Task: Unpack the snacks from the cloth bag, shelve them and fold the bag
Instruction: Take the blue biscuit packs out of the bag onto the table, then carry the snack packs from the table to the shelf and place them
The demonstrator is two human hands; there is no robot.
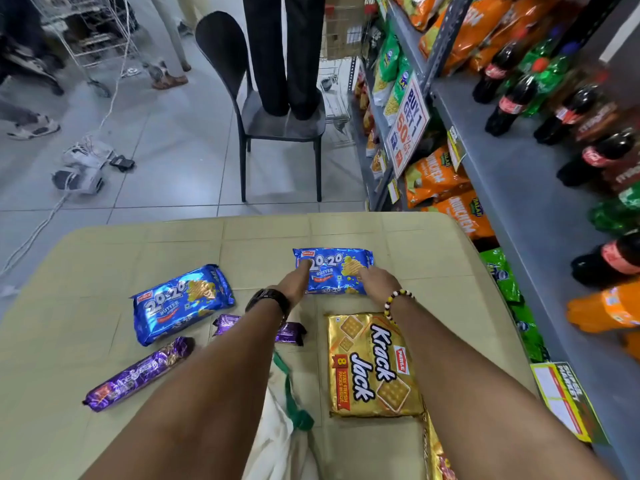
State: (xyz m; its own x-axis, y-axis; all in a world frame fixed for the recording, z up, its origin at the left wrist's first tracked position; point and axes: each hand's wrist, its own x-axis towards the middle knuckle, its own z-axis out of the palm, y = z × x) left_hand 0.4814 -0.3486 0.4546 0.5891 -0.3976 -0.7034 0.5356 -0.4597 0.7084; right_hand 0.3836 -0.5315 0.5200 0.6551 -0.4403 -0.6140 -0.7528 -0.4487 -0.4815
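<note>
A blue 20-20 butter biscuit pack lies flat at the far middle of the beige table. My left hand and my right hand both rest straight fingers on its top near edge; the thumbs are hidden. A second blue 20-20 pack lies to the left. A purple biscuit roll lies nearer, and another purple pack is partly under my left forearm. On the right lies a gold Krack Jack pack, with another gold pack below it. The white cloth bag with green handles lies between my forearms.
A grey shelf on the right holds cola and green soda bottles, with orange snack bags on the level below. Beyond the table a person stands on a dark chair. Cables and white devices lie on the floor.
</note>
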